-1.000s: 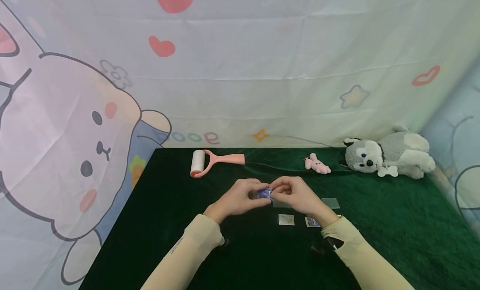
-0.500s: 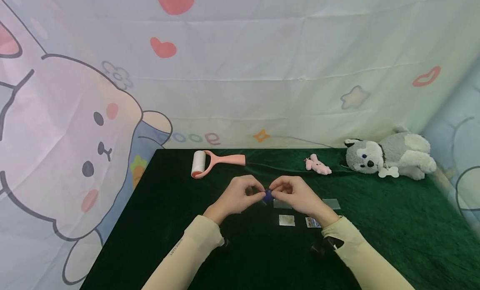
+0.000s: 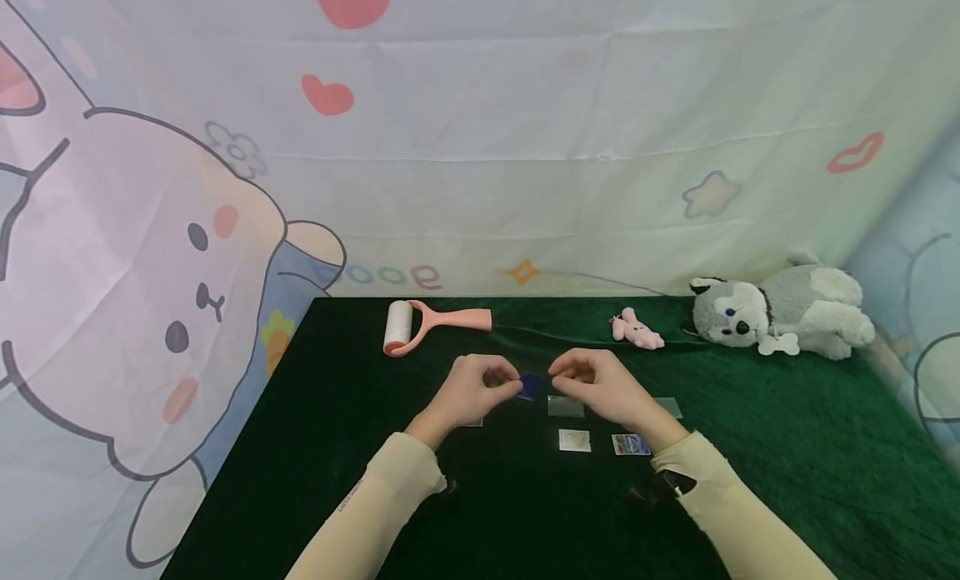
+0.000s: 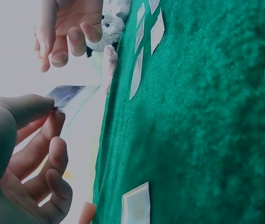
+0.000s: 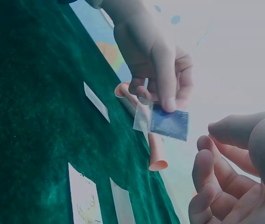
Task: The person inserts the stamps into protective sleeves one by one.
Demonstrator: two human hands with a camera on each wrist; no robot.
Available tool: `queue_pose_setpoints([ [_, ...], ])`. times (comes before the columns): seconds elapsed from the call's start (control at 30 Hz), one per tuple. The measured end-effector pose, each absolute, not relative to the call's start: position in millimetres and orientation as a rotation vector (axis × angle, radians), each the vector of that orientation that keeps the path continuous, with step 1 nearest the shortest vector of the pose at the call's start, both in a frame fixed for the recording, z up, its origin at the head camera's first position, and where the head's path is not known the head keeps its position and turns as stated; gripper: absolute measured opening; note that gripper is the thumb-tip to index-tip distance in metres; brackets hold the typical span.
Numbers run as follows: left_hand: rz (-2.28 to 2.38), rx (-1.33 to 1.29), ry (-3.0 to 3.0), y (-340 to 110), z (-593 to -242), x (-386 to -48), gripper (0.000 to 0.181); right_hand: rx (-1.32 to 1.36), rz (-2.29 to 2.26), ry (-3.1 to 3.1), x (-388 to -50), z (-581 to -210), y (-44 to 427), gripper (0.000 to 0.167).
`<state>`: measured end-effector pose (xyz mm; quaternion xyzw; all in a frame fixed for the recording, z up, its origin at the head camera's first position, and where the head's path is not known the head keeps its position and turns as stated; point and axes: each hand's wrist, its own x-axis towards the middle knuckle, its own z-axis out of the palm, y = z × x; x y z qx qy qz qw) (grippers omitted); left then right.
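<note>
My left hand [image 3: 480, 392] pinches a small dark-blue card [image 5: 170, 122] between thumb and index finger. Clear plastic with a toothed edge, like a small sleeve [image 5: 142, 116], extends past one end of the card. Just to the right, my right hand [image 3: 603, 387] hovers apart from it, fingers loosely bent; nothing shows between its thumb and index finger in the right wrist view. Below the hands lie a clear flat sleeve [image 3: 566, 407], a pale card [image 3: 574, 440] and a colourful picture card [image 3: 632, 444]. Another flat piece [image 3: 474, 423] is mostly hidden by my left hand.
A second clear sleeve [image 3: 667, 407] lies beyond my right wrist. Along the back of the green cloth [image 3: 360, 472] are a pink lint roller [image 3: 450, 318], a small pink plush [image 3: 637, 330] and a grey-and-white plush dog [image 3: 787, 309]. A printed curtain hangs behind.
Both hands held the blue card between them earlier, and it was turned. My right hand has since let go and drawn slightly right; my left hand has shifted slightly left with the card.
</note>
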<state>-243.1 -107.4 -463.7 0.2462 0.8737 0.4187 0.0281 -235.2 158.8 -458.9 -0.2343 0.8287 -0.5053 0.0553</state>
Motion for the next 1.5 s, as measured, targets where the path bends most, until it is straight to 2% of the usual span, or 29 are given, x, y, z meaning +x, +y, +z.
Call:
queue_pose_setpoints([
  [0.37,1.181,0.474,2.667,-103,-473,-244,0.01,-0.679,-1.522,2.517,-235,-459,165,0.019],
  [1.03,0.883,0.303,2.798,-97,-482,-245,0.016,-0.671,-1.497,2.517,-234,-462,167,0.019],
  [1.5,0.795,0.299,2.838,-94,-481,-246,0.015,-0.653,-1.506,2.51,-231,-463,172,0.018],
])
